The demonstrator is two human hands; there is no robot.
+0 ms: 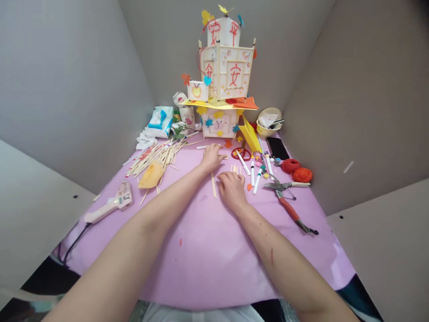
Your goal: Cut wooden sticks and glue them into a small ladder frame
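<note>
Covering most of the view, the bench (208, 259) wears a pink sheet, and both bare arms reach across it toward 12 o'clock. At the far edge, at 12 o'clock from the hands, stands a tall paper lantern (225, 76) with red characters and paper butterflies. A pile of wooden sticks (157, 156) lies at 10 o'clock from the left hand (212, 157), with a yellow paper scrap (150, 175) at the pile's near end and a glue gun (110, 206) further toward 8 o'clock. Cutters (291, 201) with red handles lie at 3 o'clock from the right hand (231, 188), two balls of orange yarn (296, 170) beyond them, and white marker pens (255, 175) just beside that hand at 2 o'clock. The left hand rests palm down, fingers loosely together, tips on a short stick (224, 156). The right hand lies knuckles up, fingers curled under; whether it pinches anything I cannot tell. A single thin stick (213, 185) lies between the two hands, just at 9 o'clock of the right.
</note>
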